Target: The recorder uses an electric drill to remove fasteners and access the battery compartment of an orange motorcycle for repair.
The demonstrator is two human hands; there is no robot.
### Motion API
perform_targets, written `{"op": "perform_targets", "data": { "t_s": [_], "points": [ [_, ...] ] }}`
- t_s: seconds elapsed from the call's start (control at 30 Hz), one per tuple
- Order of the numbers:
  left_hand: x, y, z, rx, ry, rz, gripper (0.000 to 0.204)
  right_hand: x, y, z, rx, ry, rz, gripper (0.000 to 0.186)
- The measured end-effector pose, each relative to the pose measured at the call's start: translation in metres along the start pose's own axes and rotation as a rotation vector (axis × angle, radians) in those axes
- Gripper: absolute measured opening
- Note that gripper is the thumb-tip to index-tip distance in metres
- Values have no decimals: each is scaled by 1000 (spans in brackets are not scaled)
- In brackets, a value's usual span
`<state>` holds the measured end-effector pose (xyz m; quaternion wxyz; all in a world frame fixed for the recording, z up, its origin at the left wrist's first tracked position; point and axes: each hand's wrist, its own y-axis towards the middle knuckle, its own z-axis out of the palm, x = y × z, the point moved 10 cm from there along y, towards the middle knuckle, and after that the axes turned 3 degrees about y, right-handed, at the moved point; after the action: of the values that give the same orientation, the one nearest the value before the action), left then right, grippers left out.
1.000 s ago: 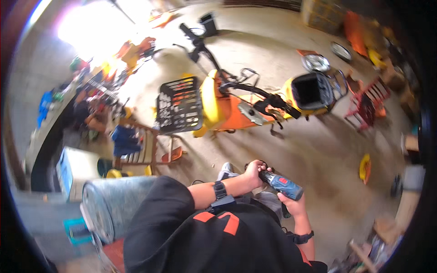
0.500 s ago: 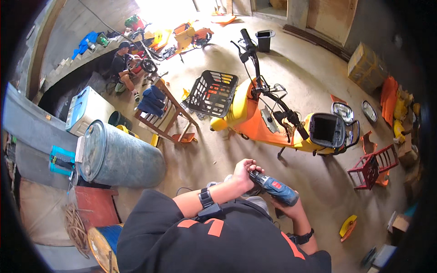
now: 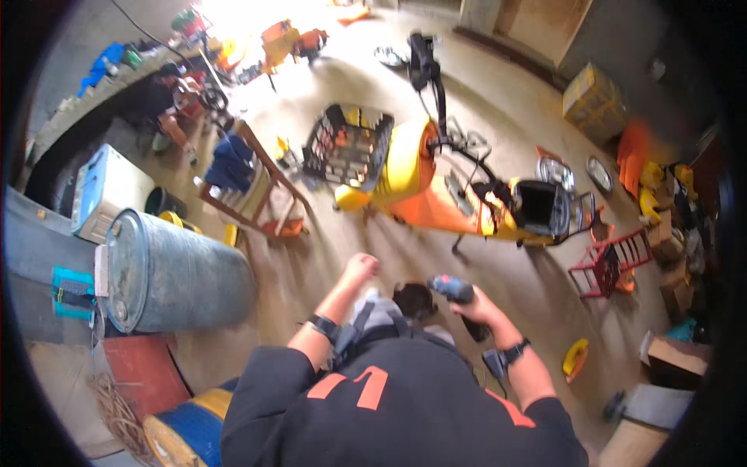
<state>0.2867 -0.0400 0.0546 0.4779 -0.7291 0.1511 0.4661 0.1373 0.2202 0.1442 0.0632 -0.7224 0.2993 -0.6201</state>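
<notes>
My right hand (image 3: pixel 484 307) is wrapped round a blue-and-black power drill (image 3: pixel 451 289), its front end pointing left in front of my body. My left hand (image 3: pixel 361 270) is raised to the left of the drill, apart from it, with its fingers curled in; blur hides whether anything is in them. Below and between my hands is a dark rounded thing (image 3: pixel 415 300) by my legs, its kind unclear. Beyond my hands stands a yellow-and-orange electric scooter (image 3: pixel 424 210) with a black front basket (image 3: pixel 346 144) and an uncovered compartment (image 3: pixel 538 206) at the rear.
A large blue-grey barrel (image 3: pixel 183 272) lies at my left, near a wooden chair frame (image 3: pixel 268 179) with dark cloth. A small red chair (image 3: pixel 603 268) stands right, a yellow-orange part (image 3: pixel 575 358) nearer. Another person (image 3: pixel 167 109) sits far left. Cardboard box (image 3: pixel 595 101) at far right.
My left hand has come away from the drill's front end and moved left. My right hand still holds the drill, now further up and left. The view has shifted.
</notes>
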Motion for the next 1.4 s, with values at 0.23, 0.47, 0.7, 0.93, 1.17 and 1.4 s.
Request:
{"op": "perform_targets", "data": {
  "t_s": [0.23,0.47,0.7,0.93,1.17,1.4],
  "points": [
    [288,-69,-203,-351,623,-476,45,-194,57,52,-7,-248,679,48],
    [498,-234,-207,-285,215,-897,30,-318,146,124,115,-731,636,86],
    [539,-300,-151,23,453,-918,29,-468,243,213,255,-822,718,95],
    [573,-362,-126,-117,155,-1229,20,-581,286,256,15,-1170,534,73],
    [605,-383,-97,-197,-12,-946,26,-514,257,244,53,-815,446,86],
    [703,-433,-35,-119,18,-1104,24,-419,311,253,-29,-457,299,100]
  ]
}}
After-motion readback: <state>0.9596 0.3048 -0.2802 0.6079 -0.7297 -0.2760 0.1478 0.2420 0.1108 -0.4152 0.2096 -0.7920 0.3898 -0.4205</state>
